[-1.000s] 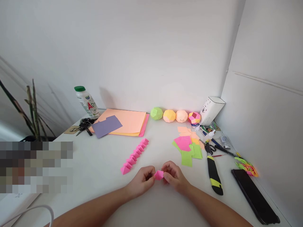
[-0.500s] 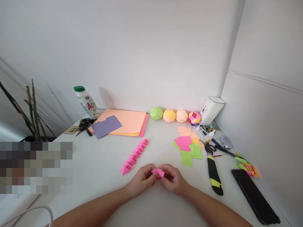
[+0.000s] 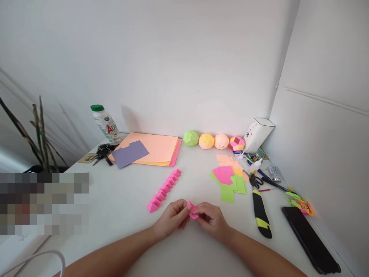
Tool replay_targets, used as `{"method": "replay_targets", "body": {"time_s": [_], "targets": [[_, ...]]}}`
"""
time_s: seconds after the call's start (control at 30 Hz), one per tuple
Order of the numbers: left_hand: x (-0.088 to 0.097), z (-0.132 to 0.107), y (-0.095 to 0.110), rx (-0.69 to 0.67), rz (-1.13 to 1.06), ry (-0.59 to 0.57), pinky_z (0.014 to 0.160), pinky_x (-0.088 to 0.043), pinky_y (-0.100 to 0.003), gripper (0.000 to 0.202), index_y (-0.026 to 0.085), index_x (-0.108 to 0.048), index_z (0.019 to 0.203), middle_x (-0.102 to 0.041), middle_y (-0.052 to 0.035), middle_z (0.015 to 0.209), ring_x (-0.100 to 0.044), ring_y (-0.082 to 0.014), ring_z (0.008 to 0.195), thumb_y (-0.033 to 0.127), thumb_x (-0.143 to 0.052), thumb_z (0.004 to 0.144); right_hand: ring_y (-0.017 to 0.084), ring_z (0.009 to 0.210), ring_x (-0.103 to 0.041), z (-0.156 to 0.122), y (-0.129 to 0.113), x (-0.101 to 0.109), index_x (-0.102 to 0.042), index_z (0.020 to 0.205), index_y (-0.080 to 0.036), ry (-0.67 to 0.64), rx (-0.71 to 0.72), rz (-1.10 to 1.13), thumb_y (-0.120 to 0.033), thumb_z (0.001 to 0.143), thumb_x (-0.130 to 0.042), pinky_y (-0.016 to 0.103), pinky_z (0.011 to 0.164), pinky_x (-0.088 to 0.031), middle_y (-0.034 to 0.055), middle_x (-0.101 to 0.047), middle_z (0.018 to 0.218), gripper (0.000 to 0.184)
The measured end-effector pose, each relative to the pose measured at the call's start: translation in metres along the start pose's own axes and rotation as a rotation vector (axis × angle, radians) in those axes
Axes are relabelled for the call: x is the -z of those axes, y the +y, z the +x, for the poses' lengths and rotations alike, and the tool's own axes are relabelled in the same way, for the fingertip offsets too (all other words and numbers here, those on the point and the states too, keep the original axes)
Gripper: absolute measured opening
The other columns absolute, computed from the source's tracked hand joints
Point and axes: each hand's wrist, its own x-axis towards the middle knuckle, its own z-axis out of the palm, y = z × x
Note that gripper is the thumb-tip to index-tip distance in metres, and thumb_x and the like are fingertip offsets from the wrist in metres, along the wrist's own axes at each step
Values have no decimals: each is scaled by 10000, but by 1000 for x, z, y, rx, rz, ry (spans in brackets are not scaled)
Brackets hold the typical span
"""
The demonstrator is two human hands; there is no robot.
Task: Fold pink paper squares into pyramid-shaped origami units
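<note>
Both my hands meet low in the middle of the white table (image 3: 121,200). My left hand (image 3: 172,217) and my right hand (image 3: 211,220) each pinch one end of a small folded pink paper piece (image 3: 192,210), held just above the tabletop. Up and to the left, a row of several folded pink paper units (image 3: 163,190) lies in a diagonal line. To the right, loose pink, green and orange paper squares (image 3: 227,177) are spread out.
Against the back wall stand paper balls (image 3: 213,141), a white box (image 3: 257,134), a bottle (image 3: 105,124), keys (image 3: 100,152) and orange sheets (image 3: 154,148) with a purple piece. At right lie a utility knife (image 3: 261,212), scissors (image 3: 255,180), pens and a black phone (image 3: 310,238).
My fingers have worked the pink piece: it turned from a flat wedge between the hands to a more upright folded shape. Both hands shifted slightly closer together.
</note>
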Motion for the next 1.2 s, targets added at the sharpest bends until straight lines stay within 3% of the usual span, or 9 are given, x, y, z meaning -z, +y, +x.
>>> {"method": "replay_targets", "body": {"time_s": [0.2, 0.3, 0.47, 0.67, 0.8, 0.97, 1.2], "targets": [[1, -2, 3, -25, -8, -98, 488, -333, -218, 373, 161, -524, 801, -560, 11, 668, -474, -92, 514, 515, -433, 877, 146, 672, -617, -2, 0, 0, -643, 928, -196, 36, 81, -74, -125, 849, -521, 245, 601, -517, 54, -667, 736, 161], [1, -3, 8, -12, -20, -147, 519, -332, -221, 344, 170, -526, 858, -544, 14, 711, -461, -97, 564, 509, -466, 866, 153, 677, -617, -4, 1, -1, -642, 931, -200, -4, 59, -105, -145, 864, -507, 261, 615, -521, 65, -670, 760, 161], [2, -2, 7, 19, -50, -127, 495, -275, -223, 322, 179, -523, 951, -435, 53, 621, -366, -92, 528, 485, -479, 862, 164, 682, -613, -7, 2, -1, -635, 955, -209, -109, -3, -127, -176, 885, -465, 287, 627, -518, 75, -668, 793, 187], [5, -3, 5, 20, -100, -152, 531, -290, -222, 251, 193, -520, 1034, -508, 27, 759, -364, -85, 574, 310, -571, 817, 167, 769, -618, -5, 3, -2, -649, 910, -203, -73, 41, -67, -177, 872, -496, 282, 668, -517, 91, -642, 866, 160], [4, -3, 3, 11, -110, -162, 556, -297, -225, 343, 220, -469, 1117, -473, 44, 726, -381, -96, 601, 311, -586, 807, 155, 712, -606, -6, 5, -3, -669, 887, -205, -73, 33, -56, -200, 872, -513, 270, 626, -511, 82, -625, 839, 157], [1, -4, 1, -6, -45, -119, 551, -301, -229, 359, 217, -449, 1139, -433, 48, 713, -364, -94, 584, 347, -560, 824, 157, 698, -593, -6, 4, -1, -689, 882, -199, -50, -79, -11, -241, 875, -511, 278, 612, -498, 81, -623, 829, 183], [1, -7, -3, -76, 87, -90, 622, -381, -261, 382, 227, -449, 1187, -542, 2, 786, -488, -141, 704, 345, -543, 837, 134, 615, -558, -1, 0, 0, -713, 774, -200, -14, -431, 221, -258, 788, -619, 260, 530, -461, 58, -635, 811, 111]]}}
